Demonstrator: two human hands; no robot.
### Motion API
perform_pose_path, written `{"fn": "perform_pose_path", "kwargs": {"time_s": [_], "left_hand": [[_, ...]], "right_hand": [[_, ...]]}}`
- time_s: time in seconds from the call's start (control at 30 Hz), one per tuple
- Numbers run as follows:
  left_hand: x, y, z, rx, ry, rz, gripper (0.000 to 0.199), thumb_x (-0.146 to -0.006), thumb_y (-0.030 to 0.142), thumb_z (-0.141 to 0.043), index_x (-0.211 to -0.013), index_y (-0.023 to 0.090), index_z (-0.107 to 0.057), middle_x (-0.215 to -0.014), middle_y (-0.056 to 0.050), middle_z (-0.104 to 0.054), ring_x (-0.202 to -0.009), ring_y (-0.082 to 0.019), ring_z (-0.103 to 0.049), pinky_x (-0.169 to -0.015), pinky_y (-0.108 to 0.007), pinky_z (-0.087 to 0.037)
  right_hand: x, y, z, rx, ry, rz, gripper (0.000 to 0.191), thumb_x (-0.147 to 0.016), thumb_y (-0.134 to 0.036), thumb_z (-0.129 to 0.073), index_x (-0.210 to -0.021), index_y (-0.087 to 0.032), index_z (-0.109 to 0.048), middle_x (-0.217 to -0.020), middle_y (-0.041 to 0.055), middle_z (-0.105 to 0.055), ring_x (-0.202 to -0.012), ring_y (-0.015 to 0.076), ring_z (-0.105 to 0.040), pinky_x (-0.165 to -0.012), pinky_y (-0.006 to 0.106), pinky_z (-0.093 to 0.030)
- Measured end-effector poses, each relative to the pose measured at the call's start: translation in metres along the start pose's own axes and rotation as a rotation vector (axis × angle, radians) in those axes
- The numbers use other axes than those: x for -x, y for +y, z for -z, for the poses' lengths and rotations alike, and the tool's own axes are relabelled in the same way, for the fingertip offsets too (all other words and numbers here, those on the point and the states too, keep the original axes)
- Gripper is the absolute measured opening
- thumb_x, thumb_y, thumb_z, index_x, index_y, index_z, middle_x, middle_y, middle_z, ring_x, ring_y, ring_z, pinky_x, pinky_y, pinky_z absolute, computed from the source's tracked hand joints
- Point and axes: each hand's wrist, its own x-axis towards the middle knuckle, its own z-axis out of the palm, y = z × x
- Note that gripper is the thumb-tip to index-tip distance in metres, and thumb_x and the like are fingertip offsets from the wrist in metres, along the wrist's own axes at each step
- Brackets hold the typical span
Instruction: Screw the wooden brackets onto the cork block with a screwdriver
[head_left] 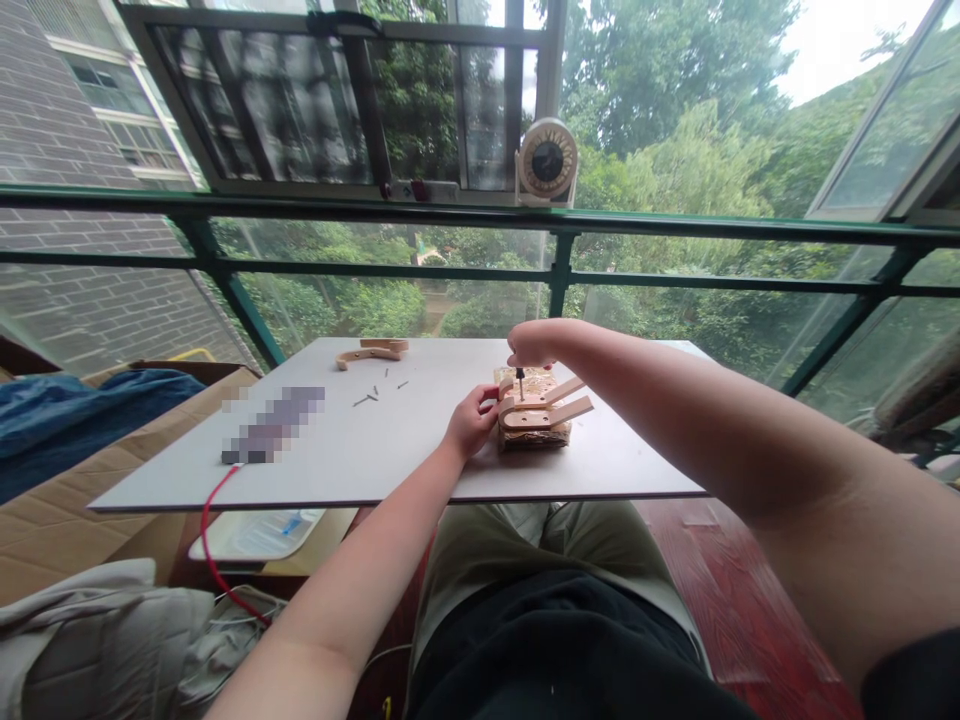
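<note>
Curved light-wood hooks [559, 413] with screw holes lie side by side on a plastic-wrapped block [534, 438] near the table's front edge. My left hand [472, 418] is closed against their rounded left ends, steadying them; its fingertips are partly hidden. Above the hooks, my right hand [529, 343] is wrapped around a screwdriver [520, 380], whose handle it mostly covers. The screwdriver stands upright, its shaft pointing down at the farther hook. Whether the tip sits in a screw cannot be made out.
On the white table [420, 465], more wooden hooks [375, 352] lie at the back left, with several screws [367, 398] nearer. A pixelated object [274, 425] with a red cable [208, 520] lies at left. A round fan [547, 160] stands by the green railing [465, 210].
</note>
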Motion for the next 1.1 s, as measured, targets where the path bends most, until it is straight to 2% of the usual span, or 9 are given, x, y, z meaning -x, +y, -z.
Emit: {"fn": "perform_pose_path", "kwargs": {"time_s": [0.17, 0.3, 0.63, 0.93, 1.1], "left_hand": [[0.0, 0.0, 0.0, 0.006, 0.006, 0.003, 0.045, -0.082, 0.047, -0.066, -0.117, 0.02, -0.062, -0.119, -0.009, -0.069, -0.113, -0.024, -0.065, -0.097, -0.039, -0.054], [0.0, -0.001, 0.0, 0.002, 0.011, 0.002, 0.044, -0.082, 0.047, -0.066, -0.117, 0.02, -0.062, -0.119, -0.008, -0.068, -0.114, -0.024, -0.065, -0.098, -0.04, -0.054], [0.001, 0.001, 0.0, -0.015, 0.002, 0.004, 0.046, -0.083, 0.048, -0.065, -0.119, 0.02, -0.061, -0.122, -0.008, -0.068, -0.114, -0.024, -0.065, -0.098, -0.038, -0.053], [0.001, 0.001, -0.002, -0.001, -0.006, 0.004, 0.045, -0.083, 0.048, -0.065, -0.12, 0.022, -0.061, -0.122, -0.007, -0.068, -0.11, -0.023, -0.067, -0.093, -0.036, -0.056], [0.0, -0.002, -0.002, 0.003, 0.007, 0.002, 0.046, -0.084, 0.047, -0.064, -0.122, 0.022, -0.061, -0.123, -0.007, -0.068, -0.111, -0.023, -0.066, -0.093, -0.037, -0.056]], "right_hand": [[0.011, 0.005, -0.002, 0.115, 0.055, 0.099, 0.034, -0.094, -0.036, -0.06, -0.121, -0.016, -0.061, -0.122, 0.0092, -0.063, -0.105, 0.0216, -0.063, -0.089, 0.043, -0.054], [0.012, 0.01, -0.005, 0.138, 0.036, 0.151, 0.033, -0.094, -0.034, -0.061, -0.121, -0.016, -0.06, -0.118, 0.0084, -0.064, -0.1, 0.0199, -0.064, -0.085, 0.04, -0.056], [0.017, 0.005, 0.003, 0.159, -0.118, 0.076, 0.032, -0.094, -0.037, -0.06, -0.117, -0.014, -0.062, -0.113, 0.0076, -0.066, -0.097, 0.0193, -0.066, -0.084, 0.04, -0.056], [-0.018, 0.006, -0.012, 0.147, -0.162, -0.023, 0.036, -0.095, -0.039, -0.059, -0.122, -0.016, -0.061, -0.121, 0.0086, -0.063, -0.103, 0.0218, -0.064, -0.088, 0.042, -0.055], [-0.015, 0.008, -0.012, 0.121, -0.172, -0.005, 0.035, -0.094, -0.039, -0.059, -0.121, -0.016, -0.061, -0.12, 0.0085, -0.063, -0.103, 0.0215, -0.064, -0.088, 0.042, -0.055]]}}
